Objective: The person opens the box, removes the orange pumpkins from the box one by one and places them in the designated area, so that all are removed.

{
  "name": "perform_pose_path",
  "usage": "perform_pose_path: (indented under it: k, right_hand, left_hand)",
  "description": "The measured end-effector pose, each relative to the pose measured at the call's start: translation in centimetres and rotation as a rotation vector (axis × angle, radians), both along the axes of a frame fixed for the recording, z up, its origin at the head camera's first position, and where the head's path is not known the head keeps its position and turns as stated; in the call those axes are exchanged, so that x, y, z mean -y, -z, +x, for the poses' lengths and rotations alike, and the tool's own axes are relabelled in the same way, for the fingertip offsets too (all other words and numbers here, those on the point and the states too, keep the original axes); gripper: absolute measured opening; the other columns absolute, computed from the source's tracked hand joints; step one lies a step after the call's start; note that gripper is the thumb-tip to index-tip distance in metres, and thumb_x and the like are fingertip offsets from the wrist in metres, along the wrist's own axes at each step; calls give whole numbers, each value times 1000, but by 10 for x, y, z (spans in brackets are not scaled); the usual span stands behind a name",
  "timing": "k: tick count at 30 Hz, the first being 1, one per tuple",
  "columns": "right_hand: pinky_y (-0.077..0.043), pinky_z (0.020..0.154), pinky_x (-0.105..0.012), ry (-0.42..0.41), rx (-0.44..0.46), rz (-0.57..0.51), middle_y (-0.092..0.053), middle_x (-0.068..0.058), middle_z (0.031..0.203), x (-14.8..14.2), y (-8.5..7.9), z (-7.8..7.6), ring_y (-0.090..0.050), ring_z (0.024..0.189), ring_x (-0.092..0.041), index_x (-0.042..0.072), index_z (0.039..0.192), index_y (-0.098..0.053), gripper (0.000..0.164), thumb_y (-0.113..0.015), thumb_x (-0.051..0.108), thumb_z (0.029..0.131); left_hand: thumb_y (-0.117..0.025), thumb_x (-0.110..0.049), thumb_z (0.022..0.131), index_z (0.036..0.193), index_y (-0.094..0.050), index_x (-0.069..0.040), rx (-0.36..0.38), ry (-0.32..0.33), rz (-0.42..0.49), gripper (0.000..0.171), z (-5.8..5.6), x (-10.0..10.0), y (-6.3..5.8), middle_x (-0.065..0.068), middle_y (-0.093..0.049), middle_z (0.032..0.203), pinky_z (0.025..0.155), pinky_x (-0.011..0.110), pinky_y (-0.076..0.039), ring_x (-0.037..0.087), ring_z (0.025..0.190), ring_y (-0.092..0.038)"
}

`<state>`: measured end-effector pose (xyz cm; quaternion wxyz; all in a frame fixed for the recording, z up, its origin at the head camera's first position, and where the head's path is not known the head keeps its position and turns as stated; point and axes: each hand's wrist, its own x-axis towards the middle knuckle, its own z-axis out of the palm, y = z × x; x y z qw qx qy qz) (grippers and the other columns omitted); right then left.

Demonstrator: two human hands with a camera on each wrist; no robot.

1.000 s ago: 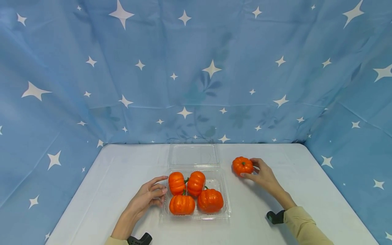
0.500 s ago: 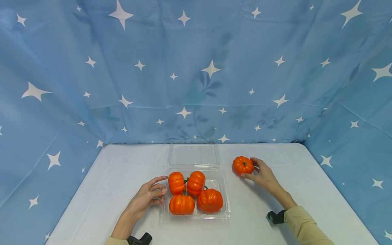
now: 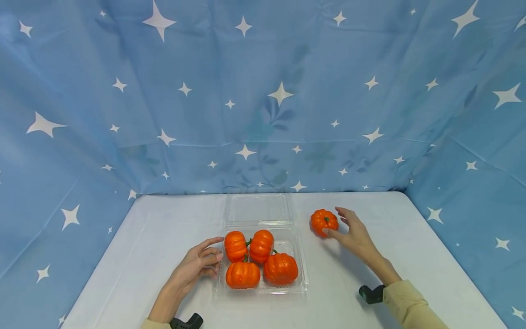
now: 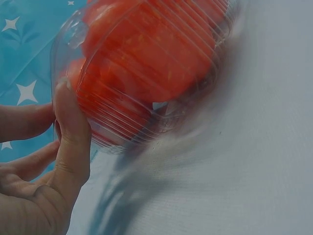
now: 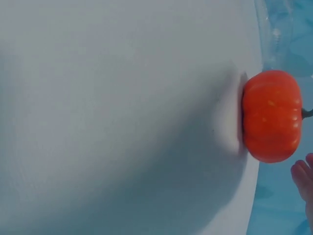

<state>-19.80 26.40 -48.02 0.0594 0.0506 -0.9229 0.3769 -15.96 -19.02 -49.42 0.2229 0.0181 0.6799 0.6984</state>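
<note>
My left hand [image 3: 197, 262] is at the left side of a hinged clear plastic container [image 3: 304, 274]. In the left wrist view, its thumb [image 4: 72, 117] and fingers pinch the container's edge. Several small orange pumpkins [image 3: 281, 269] with green stems lie inside, seen through the ribbed wall. Another orange pumpkin [image 3: 323, 222] sits on the table to the right, stem up. Beside it my right hand [image 3: 354, 235] is spread, thumb in front and fingers behind. The right wrist view shows a gap between that pumpkin [image 5: 271, 116] and the fingertips [image 5: 304, 178].
The container's lid [image 3: 259, 208] lies folded back flat behind it. A white table [image 3: 164, 219] carries everything. Blue curtains [image 3: 255, 114] with white stars stand behind and on both sides. Dark wrist devices [image 3: 371, 294] are worn at both wrists.
The fingers of my right hand have spread and drawn back from the single pumpkin, which stays in place. My left hand and the container have not moved; the head view has shifted slightly.
</note>
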Motion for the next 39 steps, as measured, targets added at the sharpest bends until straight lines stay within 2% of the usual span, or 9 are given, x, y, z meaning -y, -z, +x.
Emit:
perform_pose_path:
  k: [7, 18, 24, 31, 35, 39]
  right_hand:
    - [-47, 106, -60, -42, -138, 3, -51, -26, 145, 12, -8, 6, -54, 130, -47, -5, 146, -48, 70, -82, 16, 88]
    - [-54, 98, -55, -143, -190, -45, -61, -21, 136, 36, -15, 17, -64, 120, -39, -3, 140, -54, 67, -85, 15, 84]
    - [-56, 97, -52, -185, -160, -43, -65, -14, 132, 50, -18, 23, -64, 118, -35, 4, 137, -58, 61, -85, 21, 85]
    - [-55, 98, -53, -269, -110, -115, -63, -19, 133, 65, -18, 27, -65, 118, -40, 4, 136, -59, 62, -88, 21, 83]
    - [-54, 99, -52, -309, -110, -132, -62, -19, 134, 72, -18, 29, -65, 119, -40, 5, 135, -59, 62, -88, 22, 83]
    - [-55, 99, -50, -348, -123, -137, -64, -13, 133, 78, -18, 31, -66, 118, -38, 7, 135, -59, 62, -88, 24, 82]
  left_hand:
    - [-64, -12, 100, 156, -34, -2, -7, 5, 15, 65, 1, 2, 0, 4, -62, 95, 61, 27, -56, 14, 69, -57]
    - [-64, -12, 100, 156, -33, -1, -15, 9, 16, 65, 1, 4, 0, 4, -61, 93, 61, 28, -56, 15, 71, -57]
    - [-64, -12, 100, 156, -33, -1, -8, 8, 20, 65, 1, 3, 1, 4, -62, 94, 60, 27, -56, 14, 70, -57]
    - [-64, -11, 99, 156, -33, -1, -2, 10, 24, 66, 1, 1, 0, 4, -62, 95, 60, 26, -56, 14, 68, -57]
    - [-65, -12, 99, 156, -33, -1, -2, 9, 20, 66, 1, 1, -1, 4, -62, 95, 61, 26, -56, 13, 69, -57]
    - [-65, -12, 99, 156, -33, -1, -2, 10, 18, 66, 1, 1, -1, 4, -62, 95, 61, 26, -55, 13, 69, -56]
